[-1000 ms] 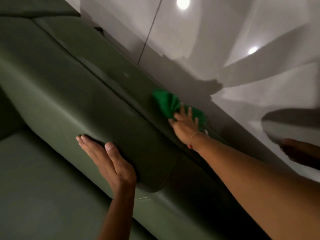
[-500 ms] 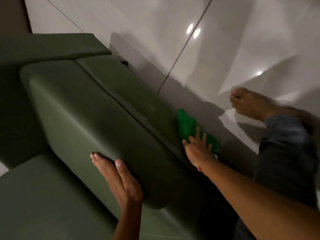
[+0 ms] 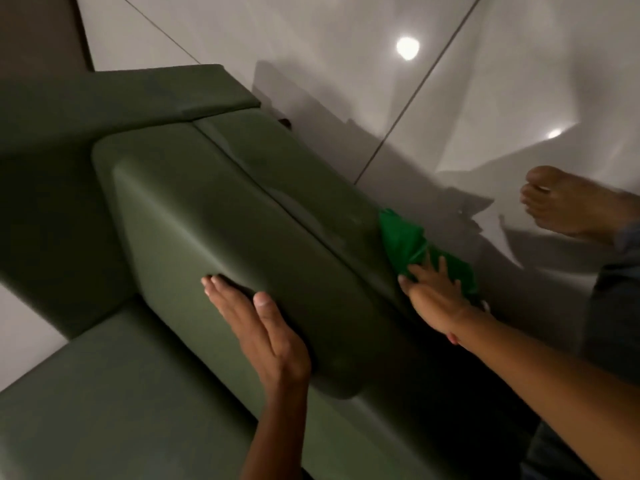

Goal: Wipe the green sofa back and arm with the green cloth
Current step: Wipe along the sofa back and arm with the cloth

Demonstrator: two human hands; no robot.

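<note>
The dark green sofa back (image 3: pixel 214 216) runs from upper left to lower right, with its arm (image 3: pixel 121 98) at the far end and the seat (image 3: pixel 114 403) at lower left. A bright green cloth (image 3: pixel 403 237) lies bunched on the outer rear edge of the back. My right hand (image 3: pixel 433 292) presses flat on the cloth, fingers spread. Held flat with fingers together, my left hand (image 3: pixel 256 323) rests against the front face of the back cushion and holds nothing.
A glossy pale tiled floor (image 3: pixel 346 46) lies behind the sofa, with light reflections. My bare foot (image 3: pixel 568 206) and a dark trouser leg (image 3: pixel 613 306) stand on it at right, close to the sofa's rear.
The view has swung so the sofa arm now shows. My right hand and the cloth have slid along the rear edge of the back. My foot stepped forward on the floor.
</note>
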